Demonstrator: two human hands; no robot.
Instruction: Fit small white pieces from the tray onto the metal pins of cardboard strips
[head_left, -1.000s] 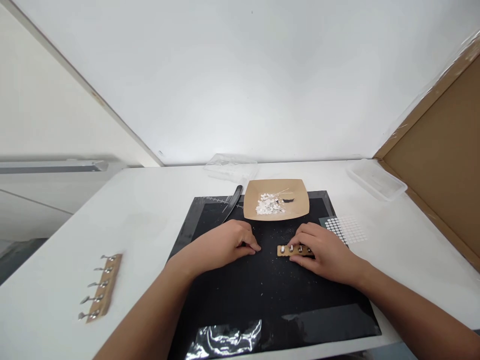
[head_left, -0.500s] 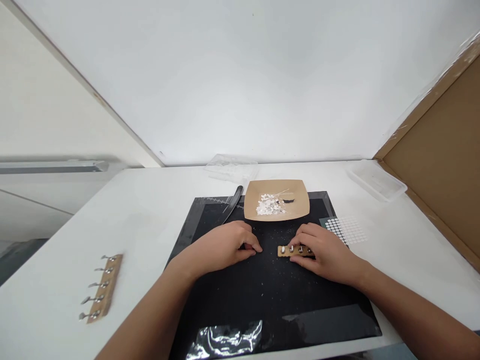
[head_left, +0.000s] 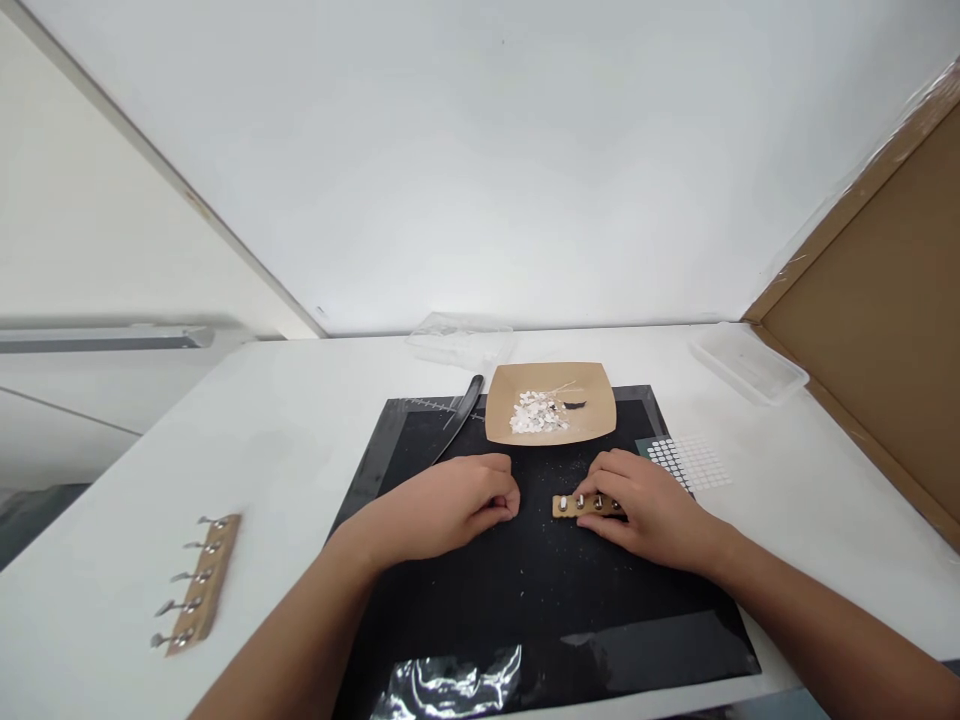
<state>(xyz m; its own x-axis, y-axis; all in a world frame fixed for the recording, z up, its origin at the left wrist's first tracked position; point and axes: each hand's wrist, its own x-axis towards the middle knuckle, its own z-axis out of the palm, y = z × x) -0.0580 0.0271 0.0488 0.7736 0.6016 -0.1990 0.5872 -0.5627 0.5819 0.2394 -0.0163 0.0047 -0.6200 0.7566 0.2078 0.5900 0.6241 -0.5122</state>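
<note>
Head view shows the right hand (head_left: 649, 505) clamped on a strip (head_left: 571, 507), hiding one end, the left hand (head_left: 457, 507) curled, fingers together.

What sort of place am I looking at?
Likely a craft or assembly workbench: a black rectangular mat on a white tabletop, a tan cardboard tray holding small white pieces, and a light-brown strip with metallic-looking fittings in the right hand.

1 head-worn view, forward and down over the black mat (head_left: 480, 590)
</note>
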